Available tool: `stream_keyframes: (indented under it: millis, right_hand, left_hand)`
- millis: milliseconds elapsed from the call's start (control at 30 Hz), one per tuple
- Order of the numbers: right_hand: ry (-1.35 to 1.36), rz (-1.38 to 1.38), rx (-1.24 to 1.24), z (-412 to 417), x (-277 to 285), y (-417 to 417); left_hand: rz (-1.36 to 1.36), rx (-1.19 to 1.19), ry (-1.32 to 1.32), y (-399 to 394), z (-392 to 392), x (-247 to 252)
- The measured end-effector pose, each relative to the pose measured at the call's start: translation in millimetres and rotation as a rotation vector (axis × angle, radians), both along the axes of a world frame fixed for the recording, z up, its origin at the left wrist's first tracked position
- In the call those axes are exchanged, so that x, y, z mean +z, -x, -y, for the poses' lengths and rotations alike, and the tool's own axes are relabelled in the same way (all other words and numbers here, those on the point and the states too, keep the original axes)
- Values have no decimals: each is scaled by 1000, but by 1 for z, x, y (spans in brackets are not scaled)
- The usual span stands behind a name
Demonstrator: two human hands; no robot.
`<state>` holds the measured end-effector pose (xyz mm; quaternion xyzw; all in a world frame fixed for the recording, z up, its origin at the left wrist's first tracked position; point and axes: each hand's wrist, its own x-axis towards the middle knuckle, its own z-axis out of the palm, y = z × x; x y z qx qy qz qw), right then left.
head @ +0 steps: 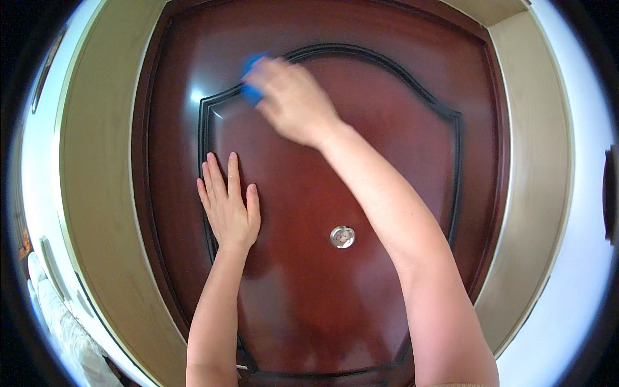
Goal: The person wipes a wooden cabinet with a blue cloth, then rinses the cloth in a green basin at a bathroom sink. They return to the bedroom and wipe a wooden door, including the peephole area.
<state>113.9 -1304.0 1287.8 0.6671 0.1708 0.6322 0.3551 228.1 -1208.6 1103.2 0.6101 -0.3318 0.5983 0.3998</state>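
Note:
A glossy reddish-brown door with dark raised moulding fills the middle of the view. My right hand, blurred, grips a blue cloth against the door at the upper left part of the arched moulding; whether it is a cloth or a sponge is hard to tell. My left hand lies flat on the door beside the left moulding, fingers spread, holding nothing. A round metal peephole sits in the panel between my two forearms.
Beige door-frame panels stand on the left and right. Beyond them are a white surface with a handle at the left, a whitish fabric at the lower left, and a dark object on the right wall.

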Motion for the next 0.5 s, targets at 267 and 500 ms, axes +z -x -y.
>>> stream_keyframes:
  millis: [267, 500]
  right_hand:
    - [-14, 498, -153, 64, -13, 98]
    - [-658, 939, -329, 155, -133, 198]
  left_hand:
    - [48, 12, 38, -7, 1, 1]
    - [66, 27, 52, -6, 4, 1]
